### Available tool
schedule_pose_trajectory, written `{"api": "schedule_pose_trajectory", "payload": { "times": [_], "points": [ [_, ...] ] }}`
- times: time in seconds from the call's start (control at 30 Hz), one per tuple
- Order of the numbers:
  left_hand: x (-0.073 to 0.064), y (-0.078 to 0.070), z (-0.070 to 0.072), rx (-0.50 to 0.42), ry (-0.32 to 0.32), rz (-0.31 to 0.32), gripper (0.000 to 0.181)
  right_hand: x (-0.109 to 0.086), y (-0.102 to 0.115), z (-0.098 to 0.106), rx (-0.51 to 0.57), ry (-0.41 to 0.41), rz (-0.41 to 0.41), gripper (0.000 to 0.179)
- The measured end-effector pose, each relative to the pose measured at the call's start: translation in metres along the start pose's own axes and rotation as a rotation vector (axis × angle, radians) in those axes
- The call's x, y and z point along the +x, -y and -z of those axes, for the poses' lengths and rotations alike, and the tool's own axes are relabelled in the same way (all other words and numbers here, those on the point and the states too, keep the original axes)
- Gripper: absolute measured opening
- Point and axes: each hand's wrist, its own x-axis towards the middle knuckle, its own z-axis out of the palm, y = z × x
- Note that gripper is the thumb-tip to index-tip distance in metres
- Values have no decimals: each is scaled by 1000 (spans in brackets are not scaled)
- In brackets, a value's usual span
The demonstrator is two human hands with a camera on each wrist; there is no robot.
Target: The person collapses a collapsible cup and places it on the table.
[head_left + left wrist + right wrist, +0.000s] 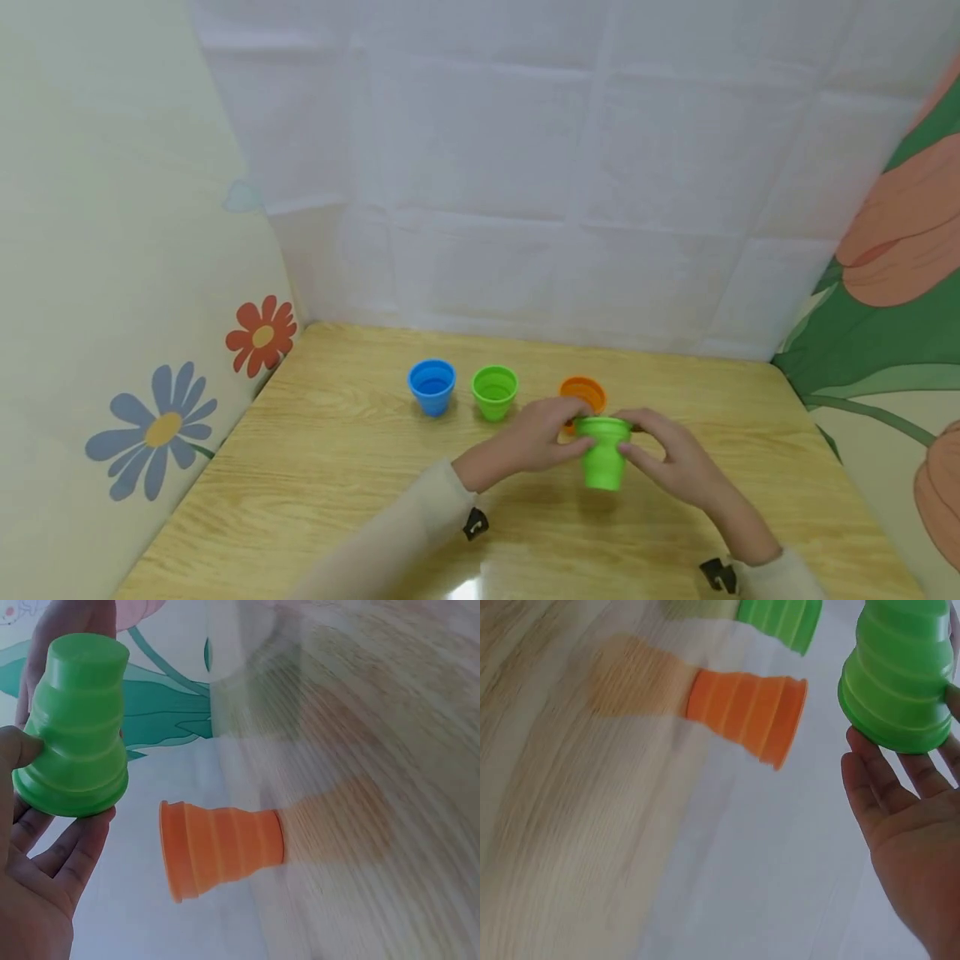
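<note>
Between my two hands is a light green ribbed cup [604,457], held up off the table. It is tilted, its narrow base towards me and its wide rim away. My left hand [542,435] grips it from the left, with the thumb on its side and the fingers by the rim. From the right, my right hand [673,460] grips the same cup by thumb and fingers. Behind it an orange cup [584,390] stands upright on the table, partly hidden by the left hand in the head view. Both wrist views show this orange cup [221,849] apart from the hands.
To the left on the wooden table [315,467] stand a blue cup [432,388] and another green cup [495,393], both upright with open tops. A white cloth [480,167] hangs behind the table. Flower-printed sheets [150,250] flank it on both sides.
</note>
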Motion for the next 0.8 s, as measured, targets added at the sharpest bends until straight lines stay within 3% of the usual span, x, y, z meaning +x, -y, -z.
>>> {"api": "schedule_pose_trajectory", "payload": {
  "times": [0.17,0.33,0.63,0.8],
  "points": [
    [-15,-1,9,-20,1,23,21,5,5,-14,-10,-1,33,33],
    [-22,-2,18,-26,-23,22,16,9,8,-26,-42,-67,119,34],
    [-34,2,28,17,-94,-83,17,18,15,-40,-135,-146,197,17],
    [-43,7,27,65,-160,-148,19,21,17,-47,-104,-152,217,18]
  ]
}}
